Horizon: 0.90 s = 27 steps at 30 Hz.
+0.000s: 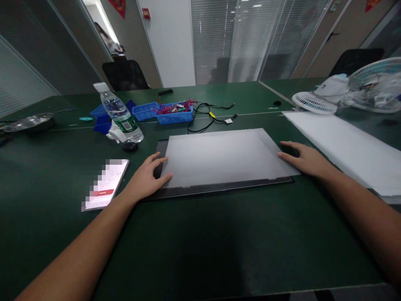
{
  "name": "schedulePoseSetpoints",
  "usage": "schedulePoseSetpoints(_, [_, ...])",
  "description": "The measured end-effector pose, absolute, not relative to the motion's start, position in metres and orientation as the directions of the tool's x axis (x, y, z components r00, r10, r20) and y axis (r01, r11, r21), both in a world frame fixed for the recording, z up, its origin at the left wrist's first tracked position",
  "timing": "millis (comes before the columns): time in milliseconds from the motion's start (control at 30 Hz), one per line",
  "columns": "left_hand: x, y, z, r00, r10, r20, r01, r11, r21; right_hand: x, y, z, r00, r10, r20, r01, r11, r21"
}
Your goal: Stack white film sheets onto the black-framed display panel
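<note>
A thin white translucent sheet (219, 156) lies on a flat black panel (225, 186) in front of me. The sheet sits askew, so the panel's dark border shows along the near and left sides. My left hand (149, 175) is at the left edge, its thumb and fingertips apart and touching the sheet. At the opposite edge, my right hand (302, 158) has its fingers spread, with the thumb tip against or just beside the sheet. Neither hand is closed round anything.
A phone (108, 186) lies left of my left hand, with a water bottle (120, 115) and black mouse (129, 146) beyond. Blue trays (175, 118) with red wires and a black cable (208, 115) lie behind the panel. White sheets (344, 146) and fan parts (332, 94) are right.
</note>
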<state>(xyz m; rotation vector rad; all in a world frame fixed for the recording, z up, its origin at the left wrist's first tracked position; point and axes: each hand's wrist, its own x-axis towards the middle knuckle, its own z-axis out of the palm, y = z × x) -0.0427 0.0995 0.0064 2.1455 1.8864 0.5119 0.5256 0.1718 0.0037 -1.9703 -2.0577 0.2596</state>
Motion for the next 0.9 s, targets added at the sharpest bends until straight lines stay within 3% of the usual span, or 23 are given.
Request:
schedulePoseSetpoints(133, [-0.043,0.098,0.007,0.176,0.981,0.082,0.902,-0.194,0.386,0.519,0.17,0.001,-0.072,0.996,0.06,0.942,0.088,-0.324])
schedulePoseSetpoints(467, [-0.043,0.1,0.007,0.109,0.989,0.097,0.916,-0.138,0.377,0.502,0.169,-0.005,-0.309,0.942,0.134,0.867,0.336,-0.367])
schedulePoseSetpoints(900, [-0.047,0.104,0.003,0.068,0.987,0.148,0.912,-0.122,0.391,0.502,0.166,-0.003,-0.366,0.907,0.21,0.846,0.418,-0.33])
